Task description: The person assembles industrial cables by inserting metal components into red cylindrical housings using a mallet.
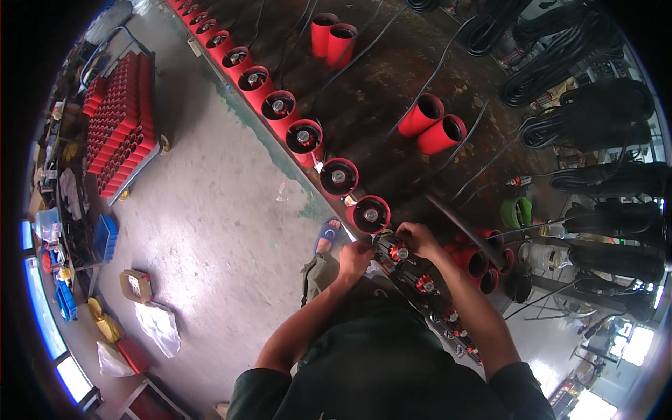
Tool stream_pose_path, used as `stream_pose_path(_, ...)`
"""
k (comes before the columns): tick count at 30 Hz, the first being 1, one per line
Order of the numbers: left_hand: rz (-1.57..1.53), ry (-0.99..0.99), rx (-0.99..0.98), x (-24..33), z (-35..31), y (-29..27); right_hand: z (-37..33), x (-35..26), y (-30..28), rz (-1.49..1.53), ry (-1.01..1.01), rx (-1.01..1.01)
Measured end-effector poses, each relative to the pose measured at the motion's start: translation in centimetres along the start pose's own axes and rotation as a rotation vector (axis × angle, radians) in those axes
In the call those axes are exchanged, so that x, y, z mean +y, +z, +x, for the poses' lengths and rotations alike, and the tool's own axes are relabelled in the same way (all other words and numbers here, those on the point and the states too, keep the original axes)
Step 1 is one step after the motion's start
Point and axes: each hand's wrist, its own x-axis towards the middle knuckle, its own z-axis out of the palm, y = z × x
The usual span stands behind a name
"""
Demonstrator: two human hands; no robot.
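Note:
Along the bench edge, in front of my body, stands a dark motor unit (393, 248) with a red, toothed ring and a silvery centre. On its left, my left hand (355, 257) is closed with the fingertips at its side. My right hand (418, 238) curls in from the other side, its fingers bent against the top of the unit. Exactly what the fingertips grip is partly hidden. Just beyond the hands is an open red cylinder (369, 214) with a silvery round part inside. Another bare unit with a red ring (425, 283) sits nearer my body.
A row of red cylinders (280, 106) runs along the bench edge. Loose red cylinders (442, 134) stand on the dark bench top (392, 77). Coiled black cables (595, 112) lie at the right. A loaded cart (122, 126) stands on the floor at the left.

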Motion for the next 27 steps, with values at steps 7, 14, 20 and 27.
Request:
stream_pose_path(7,-0.086,-0.071,-0.108,0.3,0.5,-0.9,2.2,-1.3,-0.6,0.104,-0.059,-0.035)
stream_pose_path(14,0.005,0.124,-0.086,0.3,1.6,-1.9,5.5,-1.9,0.0,-0.180,0.038,-0.139)
stream_pose_path(20,0.457,0.311,-0.160,3.3,2.6,-3.4,5.3,-0.7,0.4,-0.272,0.092,-0.111)
stream_pose_path(27,0.522,0.356,-0.395,4.0,3.8,-3.9,5.9,-1.1,0.3,-0.395,0.088,-0.162)
